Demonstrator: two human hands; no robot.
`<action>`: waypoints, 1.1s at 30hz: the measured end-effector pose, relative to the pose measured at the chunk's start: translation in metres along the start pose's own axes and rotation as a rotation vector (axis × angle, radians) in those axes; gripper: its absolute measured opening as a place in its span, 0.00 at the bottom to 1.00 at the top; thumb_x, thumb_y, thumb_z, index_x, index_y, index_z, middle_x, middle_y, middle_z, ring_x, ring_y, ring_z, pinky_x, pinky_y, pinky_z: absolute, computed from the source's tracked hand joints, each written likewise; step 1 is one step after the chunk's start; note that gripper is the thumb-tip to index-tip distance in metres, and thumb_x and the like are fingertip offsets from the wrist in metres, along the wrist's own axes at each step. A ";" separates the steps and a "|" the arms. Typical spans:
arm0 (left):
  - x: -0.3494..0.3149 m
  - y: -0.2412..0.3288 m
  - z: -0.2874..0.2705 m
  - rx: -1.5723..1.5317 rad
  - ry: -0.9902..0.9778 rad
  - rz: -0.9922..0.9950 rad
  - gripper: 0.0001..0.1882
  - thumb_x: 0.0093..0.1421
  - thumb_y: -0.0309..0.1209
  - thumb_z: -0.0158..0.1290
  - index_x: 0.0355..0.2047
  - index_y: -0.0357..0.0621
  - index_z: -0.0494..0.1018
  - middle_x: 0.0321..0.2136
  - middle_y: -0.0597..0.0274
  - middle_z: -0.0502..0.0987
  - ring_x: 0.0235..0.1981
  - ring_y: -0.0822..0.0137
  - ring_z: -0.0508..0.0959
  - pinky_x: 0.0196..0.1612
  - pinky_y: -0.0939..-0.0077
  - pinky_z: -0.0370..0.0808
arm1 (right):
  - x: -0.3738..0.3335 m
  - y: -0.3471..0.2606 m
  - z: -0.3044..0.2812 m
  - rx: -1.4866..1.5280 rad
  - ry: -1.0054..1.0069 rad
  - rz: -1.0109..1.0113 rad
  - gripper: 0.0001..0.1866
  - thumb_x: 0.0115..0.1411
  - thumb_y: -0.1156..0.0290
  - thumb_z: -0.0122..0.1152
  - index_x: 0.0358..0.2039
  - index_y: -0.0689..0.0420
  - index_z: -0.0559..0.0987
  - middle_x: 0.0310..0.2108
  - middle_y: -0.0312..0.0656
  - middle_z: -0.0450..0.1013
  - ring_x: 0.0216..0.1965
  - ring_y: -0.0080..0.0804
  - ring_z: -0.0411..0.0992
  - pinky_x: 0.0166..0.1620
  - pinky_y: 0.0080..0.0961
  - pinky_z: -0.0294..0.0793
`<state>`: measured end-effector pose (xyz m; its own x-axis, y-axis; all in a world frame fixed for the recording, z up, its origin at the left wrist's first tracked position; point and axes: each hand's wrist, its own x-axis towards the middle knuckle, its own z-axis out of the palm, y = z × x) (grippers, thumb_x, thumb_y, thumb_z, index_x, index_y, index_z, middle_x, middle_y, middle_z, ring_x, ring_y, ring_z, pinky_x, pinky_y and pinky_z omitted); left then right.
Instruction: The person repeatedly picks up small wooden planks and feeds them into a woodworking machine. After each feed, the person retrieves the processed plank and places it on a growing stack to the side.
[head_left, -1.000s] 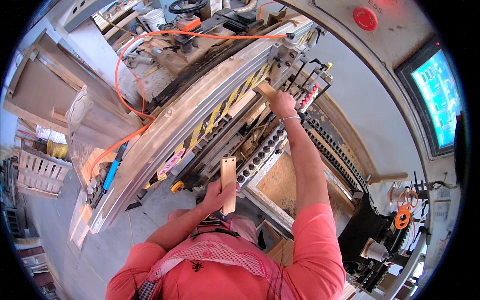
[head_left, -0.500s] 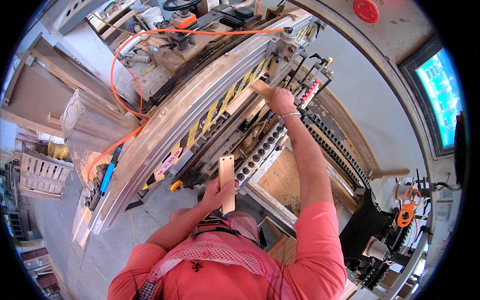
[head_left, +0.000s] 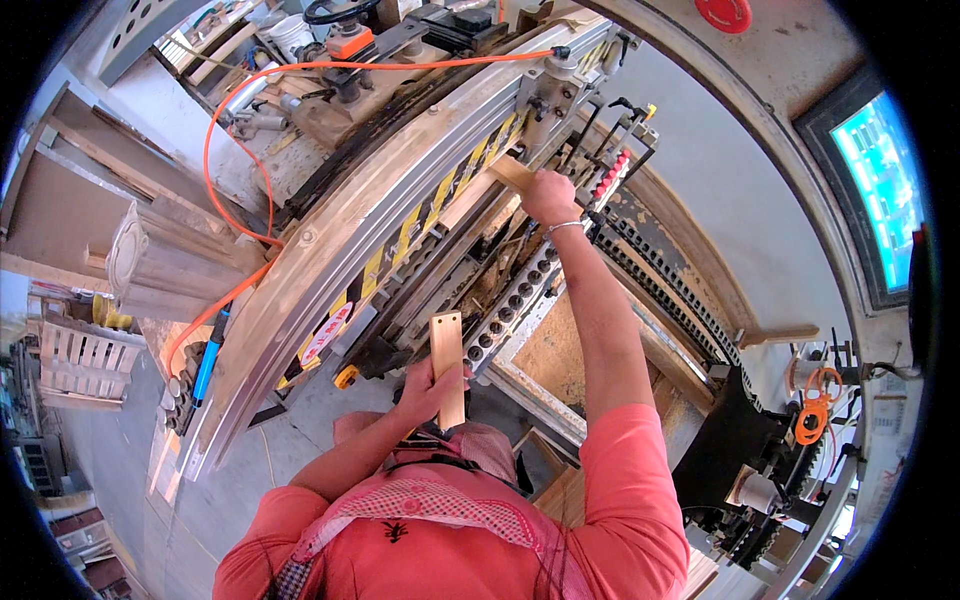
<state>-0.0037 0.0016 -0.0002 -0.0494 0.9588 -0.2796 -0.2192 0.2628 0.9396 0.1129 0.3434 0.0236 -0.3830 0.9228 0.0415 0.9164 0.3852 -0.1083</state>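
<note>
My left hand is wrapped round a short, flat wooden board with small dark holes near its top end. I hold this board upright in front of my body, apart from the machine. Reaching forward, my right hand grips the near end of a second wooden piece. Its far end meets the machine beside the yellow-and-black striped rail; whether it touches a longer wooden strip there, I cannot tell. A thin bracelet circles my right wrist.
A row of dark round holes lines a metal bar below my right hand. An orange hose arcs over the machine. Cable chains, a lit screen and a red stop button are on the right. At left stands a slatted crate.
The whole view has shifted slightly, so the machine and my right arm appear further left. Both hands keep their grips, with little visible movement against the machine.
</note>
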 end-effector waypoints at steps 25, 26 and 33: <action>-0.008 -0.019 0.000 0.257 0.136 0.148 0.14 0.59 0.39 0.49 0.34 0.39 0.71 0.23 0.64 0.73 0.26 0.77 0.72 0.29 0.77 0.71 | -0.002 -0.015 -0.016 -0.105 -0.120 -0.131 0.14 0.44 0.63 0.60 0.29 0.58 0.78 0.31 0.51 0.75 0.35 0.45 0.74 0.40 0.36 0.74; -0.009 -0.012 -0.001 0.351 0.076 0.180 0.14 0.60 0.39 0.47 0.38 0.42 0.71 0.25 0.66 0.75 0.27 0.75 0.74 0.31 0.77 0.72 | 0.001 -0.001 -0.011 -0.137 -0.086 -0.089 0.15 0.42 0.62 0.62 0.30 0.58 0.78 0.32 0.50 0.75 0.35 0.44 0.74 0.40 0.36 0.74; -0.098 -0.005 -0.018 0.062 0.293 0.068 0.15 0.60 0.37 0.48 0.41 0.39 0.70 0.35 0.63 0.75 0.38 0.74 0.72 0.40 0.76 0.71 | 0.006 0.010 0.006 -0.168 -0.017 -0.186 0.20 0.40 0.55 0.63 0.27 0.60 0.77 0.27 0.54 0.74 0.32 0.49 0.74 0.37 0.40 0.74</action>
<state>-0.0156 -0.0957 0.0188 -0.3428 0.9049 -0.2523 -0.1467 0.2137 0.9658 0.1189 0.3529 0.0165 -0.5474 0.8364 0.0284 0.8359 0.5449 0.0658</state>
